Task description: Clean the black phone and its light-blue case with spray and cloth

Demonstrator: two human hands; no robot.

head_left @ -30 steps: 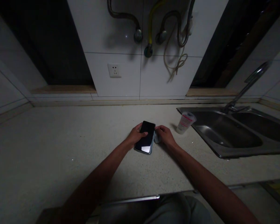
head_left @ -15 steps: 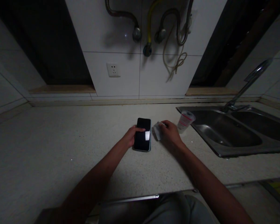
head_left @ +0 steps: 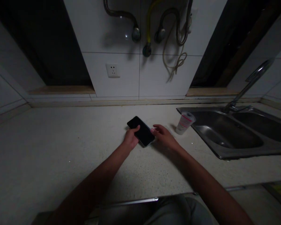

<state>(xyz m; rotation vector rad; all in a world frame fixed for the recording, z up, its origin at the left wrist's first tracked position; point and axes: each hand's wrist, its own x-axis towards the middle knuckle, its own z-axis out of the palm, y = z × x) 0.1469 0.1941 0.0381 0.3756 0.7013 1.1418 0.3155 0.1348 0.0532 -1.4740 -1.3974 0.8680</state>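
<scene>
A black phone (head_left: 140, 131) with a dark screen lies angled on the pale speckled counter (head_left: 61, 150), its far end pointing up and to the left. My left hand (head_left: 131, 139) grips its near left edge, fingers curled round it. My right hand (head_left: 162, 136) rests at the phone's right end, fingers bent and touching it. The small white wipe it held earlier is hidden under the hand or the phone.
A small clear plastic cup (head_left: 184, 122) with a pink label stands right of my right hand. Beyond it is a steel double sink (head_left: 227, 134) with a tap (head_left: 248, 84). Hoses (head_left: 168, 28) and a socket (head_left: 112, 70) are on the back wall.
The phone has turned from nearly upright to slanting leftward. My right hand moved back in against the phone's right end, and the white wipe is no longer visible.
</scene>
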